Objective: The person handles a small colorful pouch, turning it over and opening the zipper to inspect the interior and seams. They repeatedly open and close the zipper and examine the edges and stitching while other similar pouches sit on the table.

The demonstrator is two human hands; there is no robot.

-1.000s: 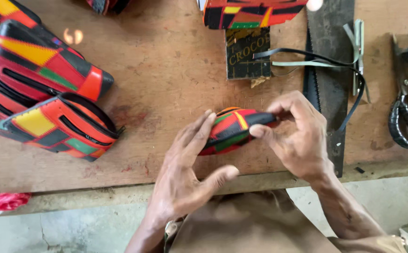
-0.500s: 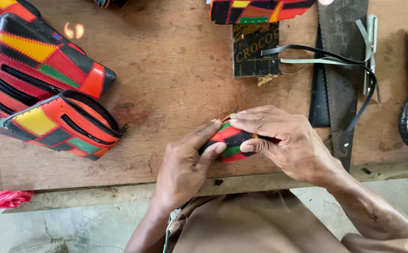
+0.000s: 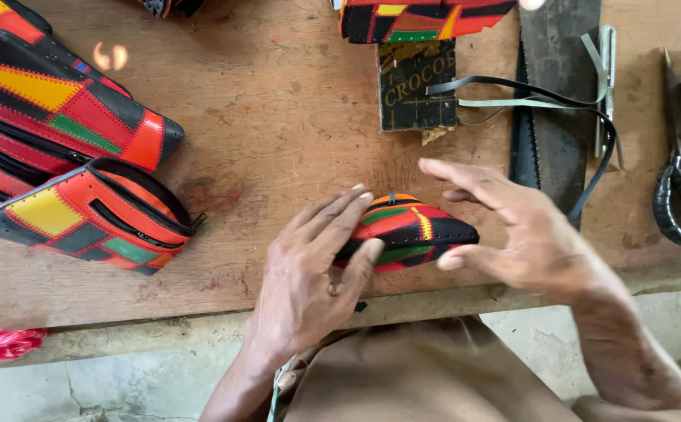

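Observation:
A small patchwork pouch (image 3: 414, 229) in red, black, orange and green lies near the front edge of the wooden bench (image 3: 278, 133). My left hand (image 3: 313, 277) grips its left end, fingers laid over the top and thumb against the front. My right hand (image 3: 524, 234) hovers at its right end with fingers spread above it. Only the right thumb touches the pouch's lower right corner.
Several larger patchwork bags (image 3: 90, 215) lie at the left, another (image 3: 426, 17) at the top. A dark printed card (image 3: 417, 86), a saw blade (image 3: 550, 101), black and grey straps (image 3: 528, 98) and a wrapped black tool (image 3: 680, 199) lie to the right. A red scrap (image 3: 8, 342) sits below the bench edge.
My right hand has lifted off the pouch and spread its fingers, which uncovers the pouch's top. My left hand has stayed on the left end.

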